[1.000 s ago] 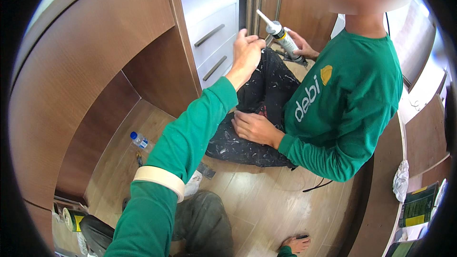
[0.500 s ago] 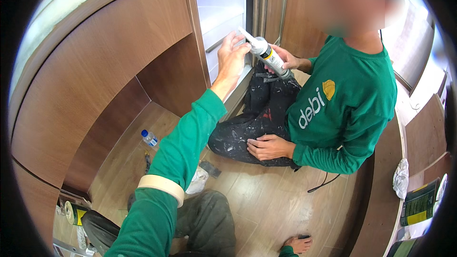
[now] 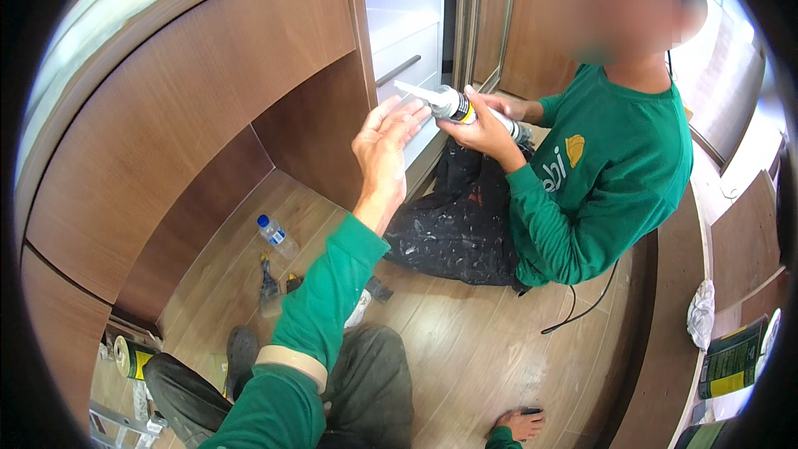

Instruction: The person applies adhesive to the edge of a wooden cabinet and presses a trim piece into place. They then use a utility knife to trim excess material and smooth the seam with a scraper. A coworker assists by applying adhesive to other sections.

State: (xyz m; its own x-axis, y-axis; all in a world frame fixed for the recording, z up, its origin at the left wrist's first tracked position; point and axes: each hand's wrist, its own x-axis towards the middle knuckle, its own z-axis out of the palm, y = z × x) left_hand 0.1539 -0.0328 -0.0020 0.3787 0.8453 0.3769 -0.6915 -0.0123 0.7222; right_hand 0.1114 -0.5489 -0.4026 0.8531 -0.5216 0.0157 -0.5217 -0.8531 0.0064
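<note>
Brown curved cabinet (image 3: 191, 108) far left. Left hand (image 3: 384, 145) is raised, fingers spread open, empty, fingertips just beside the nozzle of the sealant tube (image 3: 453, 105) a co-worker's hand (image 3: 485, 129) grips, centre far. Right hand (image 3: 519, 424) rests flat on the floor (image 3: 465, 349), near right, empty. Step looks like reaching for sealant; next calls for touching the tip gently.

Green sleeve (image 3: 320, 299), white sealant tube (image 3: 453, 104), brown wood-grain cabinet (image 3: 191, 108), blue-capped clear bottle (image 3: 277, 236)
</note>
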